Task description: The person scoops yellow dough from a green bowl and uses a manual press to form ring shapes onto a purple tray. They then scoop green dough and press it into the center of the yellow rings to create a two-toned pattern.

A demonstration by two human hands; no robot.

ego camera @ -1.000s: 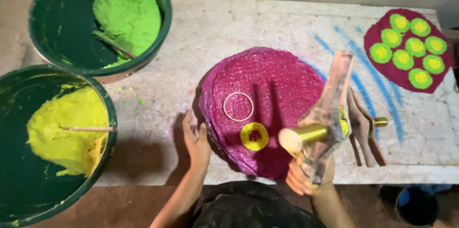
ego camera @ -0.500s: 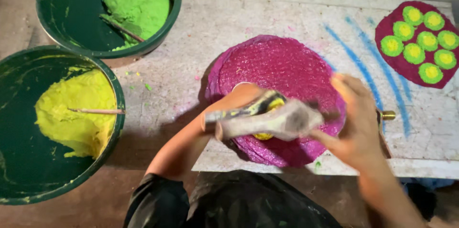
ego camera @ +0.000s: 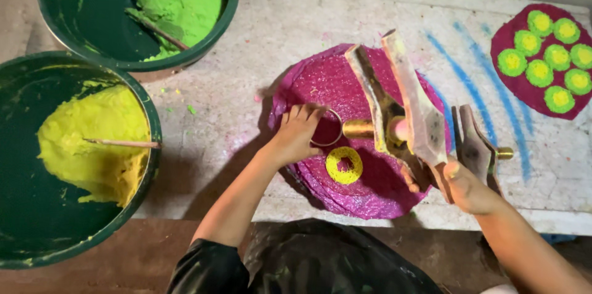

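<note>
Two hands at work over magenta disc (ego camera: 345, 84) on stone worktop (ego camera: 277, 28). Left hand (ego camera: 297, 133): grip pinched on thin metal ring (ego camera: 327, 128) lying on disc. Right hand (ego camera: 470, 190): grip clamped on wooden press handle (ego camera: 414, 106), its brass nozzle beside ring. Yellow ring shape (ego camera: 344, 165) just below. Green paste tub (ego camera: 132, 10), yellow paste tub (ego camera: 68, 158) at left.
</note>
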